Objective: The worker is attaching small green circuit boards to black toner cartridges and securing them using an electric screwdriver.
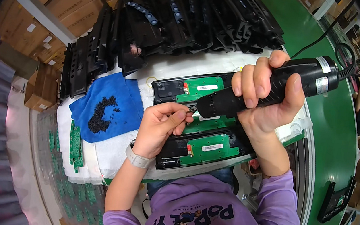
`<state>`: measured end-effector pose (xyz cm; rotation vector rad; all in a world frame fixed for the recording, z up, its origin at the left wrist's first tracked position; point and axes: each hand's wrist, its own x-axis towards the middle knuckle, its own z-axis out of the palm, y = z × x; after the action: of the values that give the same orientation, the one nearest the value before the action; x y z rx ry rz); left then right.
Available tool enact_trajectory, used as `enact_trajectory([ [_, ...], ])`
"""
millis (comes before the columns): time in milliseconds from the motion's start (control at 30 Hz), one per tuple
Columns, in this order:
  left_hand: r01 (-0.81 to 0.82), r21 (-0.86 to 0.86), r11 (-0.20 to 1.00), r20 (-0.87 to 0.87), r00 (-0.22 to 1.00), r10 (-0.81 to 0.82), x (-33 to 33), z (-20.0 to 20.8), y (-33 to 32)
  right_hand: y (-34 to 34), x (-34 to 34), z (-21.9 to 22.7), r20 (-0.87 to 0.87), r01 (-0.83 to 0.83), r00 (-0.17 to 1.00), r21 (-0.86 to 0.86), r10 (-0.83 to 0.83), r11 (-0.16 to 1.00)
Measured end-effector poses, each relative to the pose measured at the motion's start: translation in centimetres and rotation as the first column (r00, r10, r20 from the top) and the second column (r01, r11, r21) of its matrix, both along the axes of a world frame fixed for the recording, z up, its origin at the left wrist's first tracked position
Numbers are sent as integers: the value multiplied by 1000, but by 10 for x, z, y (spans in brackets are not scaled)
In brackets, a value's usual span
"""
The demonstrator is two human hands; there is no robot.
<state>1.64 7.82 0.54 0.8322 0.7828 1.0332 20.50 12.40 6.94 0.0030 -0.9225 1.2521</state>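
Observation:
My right hand [269, 89] is wrapped round a black electric screwdriver [299, 77], held nearly level with its nose toward the left. At that nose, the thumb and fingers of my left hand [167, 122] are pinched together beside the bit; whatever small thing they hold is too small to make out. Below the tool lie black plastic panels with green circuit boards: a far board [198, 90], a near board [204, 149] and one between, partly hidden by the screwdriver and my hands. A heap of tiny black screws [100, 120] rests on a blue cloth [132, 95] to the left.
Black plastic housings [168, 21] stand in a packed row along the table's far side. Loose green boards [76, 144] lie at the left edge. The screwdriver's cable [352, 66] runs off right over a green surface [335, 145], where another black panel [336, 199] lies.

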Motion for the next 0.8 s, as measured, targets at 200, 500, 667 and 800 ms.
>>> enact_trajectory([
  [200, -171, 69, 983, -164, 970, 180, 3, 0, 4, 6, 7, 6, 353, 1, 935, -93, 32, 996],
  [500, -248, 7, 969, -47, 968, 248, -6, 5, 6, 4, -7, -1, 596, 97, 803, -111, -12, 989],
  [667, -212, 14, 977, -83, 974, 213, -6, 2, 7, 3, -10, -1, 634, 98, 773, -149, 19, 984],
  [800, -152, -8, 988, -108, 983, 151, -7, -1, 7, 7, -16, -3, 644, 38, 764, -103, 38, 994],
])
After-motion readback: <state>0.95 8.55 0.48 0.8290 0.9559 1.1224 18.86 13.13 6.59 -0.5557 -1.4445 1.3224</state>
